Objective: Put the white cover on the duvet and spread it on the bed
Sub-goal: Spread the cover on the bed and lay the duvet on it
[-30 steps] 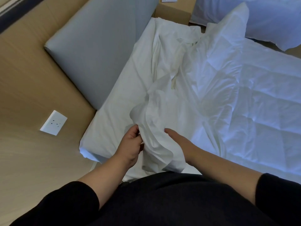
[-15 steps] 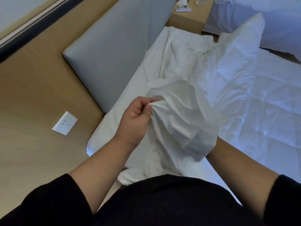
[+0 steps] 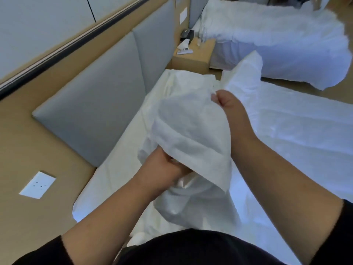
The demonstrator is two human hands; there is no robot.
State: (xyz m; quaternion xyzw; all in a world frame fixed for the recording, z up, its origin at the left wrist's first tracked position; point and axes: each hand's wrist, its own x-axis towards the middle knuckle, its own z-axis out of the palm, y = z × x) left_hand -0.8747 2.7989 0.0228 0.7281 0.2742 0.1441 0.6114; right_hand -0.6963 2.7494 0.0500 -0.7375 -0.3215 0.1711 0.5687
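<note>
A bunched fold of the white cover (image 3: 189,131) hangs between my two hands above the bed. My left hand (image 3: 164,169) grips its lower edge, fingers curled into the cloth. My right hand (image 3: 227,102) is raised higher and pinches the upper edge in a fist. The quilted white duvet (image 3: 298,134) lies spread across the bed to the right, one corner (image 3: 246,69) sticking up behind my right hand. More white fabric (image 3: 183,211) trails down toward my body.
A grey padded headboard (image 3: 107,104) on a tan wall panel runs along the left, with a white socket plate (image 3: 37,185). A wooden nightstand (image 3: 194,56) with small items stands beyond the bed. A second bed (image 3: 277,35) with white bedding lies farther right.
My right hand came out from under the cloth and rose to pinch the upper edge. My left hand dropped to the lower edge. The view tilted up, revealing the nightstand and second bed.
</note>
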